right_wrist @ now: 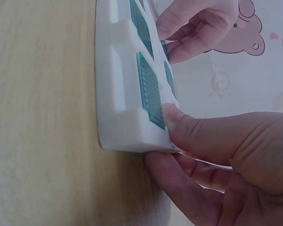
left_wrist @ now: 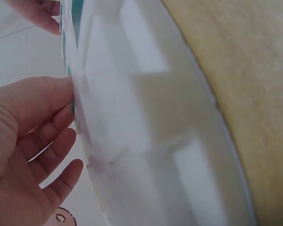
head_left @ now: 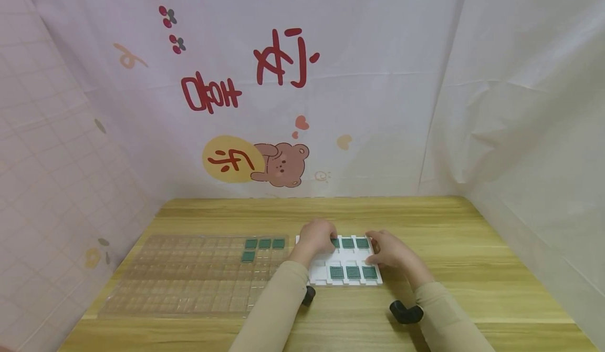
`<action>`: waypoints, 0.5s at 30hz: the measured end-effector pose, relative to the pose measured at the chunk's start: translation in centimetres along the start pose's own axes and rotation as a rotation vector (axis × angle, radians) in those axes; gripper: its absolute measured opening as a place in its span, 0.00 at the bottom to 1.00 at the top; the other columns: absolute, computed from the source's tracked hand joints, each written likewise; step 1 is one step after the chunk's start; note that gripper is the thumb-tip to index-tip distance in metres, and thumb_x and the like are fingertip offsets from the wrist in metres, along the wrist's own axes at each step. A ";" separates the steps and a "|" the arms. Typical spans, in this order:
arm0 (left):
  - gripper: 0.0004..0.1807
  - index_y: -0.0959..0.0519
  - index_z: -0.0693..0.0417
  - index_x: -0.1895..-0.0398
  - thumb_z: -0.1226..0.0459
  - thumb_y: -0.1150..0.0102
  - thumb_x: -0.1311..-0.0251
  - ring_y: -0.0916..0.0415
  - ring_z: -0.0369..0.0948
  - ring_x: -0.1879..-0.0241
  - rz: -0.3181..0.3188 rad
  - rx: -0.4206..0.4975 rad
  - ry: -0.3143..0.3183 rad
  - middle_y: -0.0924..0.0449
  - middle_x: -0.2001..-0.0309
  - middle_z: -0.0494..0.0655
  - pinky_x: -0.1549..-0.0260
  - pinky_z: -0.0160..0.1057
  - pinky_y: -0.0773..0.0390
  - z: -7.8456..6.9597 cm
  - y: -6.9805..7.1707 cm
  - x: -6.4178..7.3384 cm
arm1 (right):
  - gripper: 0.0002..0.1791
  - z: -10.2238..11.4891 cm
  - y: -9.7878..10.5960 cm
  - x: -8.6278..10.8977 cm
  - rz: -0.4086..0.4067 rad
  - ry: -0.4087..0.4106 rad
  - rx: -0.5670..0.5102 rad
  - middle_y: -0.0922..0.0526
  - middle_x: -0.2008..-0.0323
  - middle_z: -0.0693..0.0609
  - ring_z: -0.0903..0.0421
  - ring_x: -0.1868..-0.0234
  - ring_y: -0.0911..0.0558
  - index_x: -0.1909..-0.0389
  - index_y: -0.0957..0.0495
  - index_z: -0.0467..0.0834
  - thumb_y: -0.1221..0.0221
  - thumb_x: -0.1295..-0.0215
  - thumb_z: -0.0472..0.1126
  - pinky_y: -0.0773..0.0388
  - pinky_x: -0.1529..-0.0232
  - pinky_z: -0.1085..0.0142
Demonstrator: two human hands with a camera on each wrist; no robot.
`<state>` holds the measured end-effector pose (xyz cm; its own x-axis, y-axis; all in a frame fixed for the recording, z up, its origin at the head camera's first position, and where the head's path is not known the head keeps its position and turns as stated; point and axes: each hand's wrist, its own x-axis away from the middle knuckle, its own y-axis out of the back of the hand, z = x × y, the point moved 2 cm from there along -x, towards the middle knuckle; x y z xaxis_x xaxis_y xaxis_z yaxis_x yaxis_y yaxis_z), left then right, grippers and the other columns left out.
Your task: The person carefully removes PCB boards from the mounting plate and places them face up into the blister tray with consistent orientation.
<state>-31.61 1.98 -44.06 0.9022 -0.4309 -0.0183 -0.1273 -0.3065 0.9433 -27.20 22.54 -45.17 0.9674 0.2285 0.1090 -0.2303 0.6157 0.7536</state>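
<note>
My left hand is over the far row of a white tray. Its thumb and forefinger pinch a small green square chip there; the other fingers stay loosely bent. In the right wrist view that left hand comes down on the tray from the far side. My right hand grips the tray's right end, thumb on top by a corner chip and fingers against the end wall. More green chips sit in the near row, whose left pockets are bare.
Left of the white tray lies a wide clear plastic tray with many pockets; several green chips sit in its far right corner. Both trays rest on a wooden table. A printed cloth hangs behind.
</note>
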 end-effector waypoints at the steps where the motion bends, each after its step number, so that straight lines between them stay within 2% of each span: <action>1: 0.14 0.12 0.43 0.66 0.68 0.27 0.60 0.22 0.38 0.58 -0.001 -0.002 0.000 0.17 0.65 0.31 0.58 0.42 0.24 0.0 0.0 0.0 | 0.42 0.0 0.0 0.0 0.000 0.001 0.003 0.27 0.54 0.38 0.49 0.61 0.24 0.34 0.35 0.28 0.27 0.51 0.30 0.19 0.71 0.63; 15: 0.14 0.12 0.41 0.66 0.66 0.27 0.59 0.22 0.39 0.58 0.026 -0.022 -0.005 0.16 0.63 0.31 0.59 0.42 0.24 0.0 0.1 -0.2 | 0.42 0.0 0.0 0.1 -0.005 -0.002 -0.003 0.27 0.53 0.38 0.49 0.61 0.24 0.34 0.35 0.28 0.27 0.51 0.30 0.19 0.71 0.63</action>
<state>-31.79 2.05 -43.96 0.8967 -0.4427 0.0049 -0.1415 -0.2761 0.9507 -27.11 22.50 -45.16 0.9688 0.2241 0.1061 -0.2256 0.6192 0.7521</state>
